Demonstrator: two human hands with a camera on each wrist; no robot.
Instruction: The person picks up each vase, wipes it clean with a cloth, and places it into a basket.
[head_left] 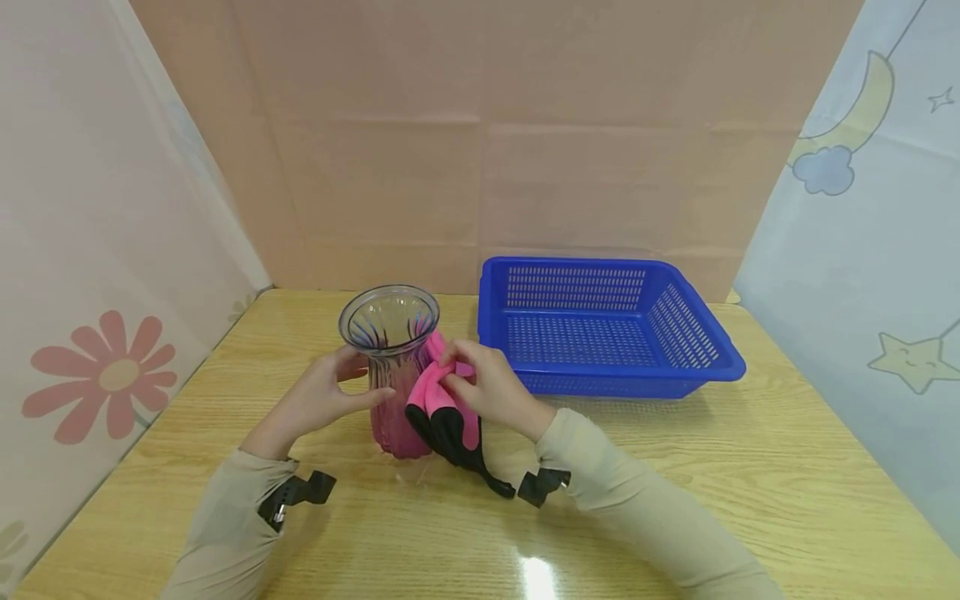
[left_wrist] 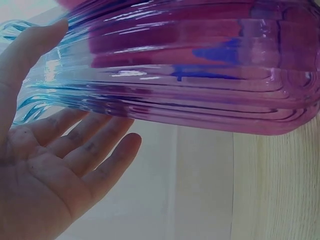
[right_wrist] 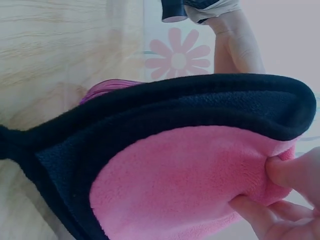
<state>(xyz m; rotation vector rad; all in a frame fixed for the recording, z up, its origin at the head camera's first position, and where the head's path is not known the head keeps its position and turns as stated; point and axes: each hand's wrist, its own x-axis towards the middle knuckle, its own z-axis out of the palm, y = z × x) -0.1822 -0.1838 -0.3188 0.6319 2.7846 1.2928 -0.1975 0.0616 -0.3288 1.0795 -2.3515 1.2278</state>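
A ribbed glass vase [head_left: 396,400], clear bluish at the flared rim and pink below, stands upright on the table. My left hand [head_left: 326,396] holds it around the neck, thumb across the near side and fingers on the far side; the left wrist view shows the fingers [left_wrist: 107,145] along the ribbed glass. Against the vase's right side hangs a soft pink cloth with black edging [right_wrist: 175,180] and a narrow black tail. My right hand [head_left: 487,387] pinches its pink top between thumb and fingers. The cloth hides part of the vase in the right wrist view.
A blue perforated plastic basket [head_left: 622,385] sits behind and to the right, at the back of the wood-grain table [head_left: 750,500]. A plain backdrop [head_left: 480,150] rises behind the table, with printed curtains on both sides.
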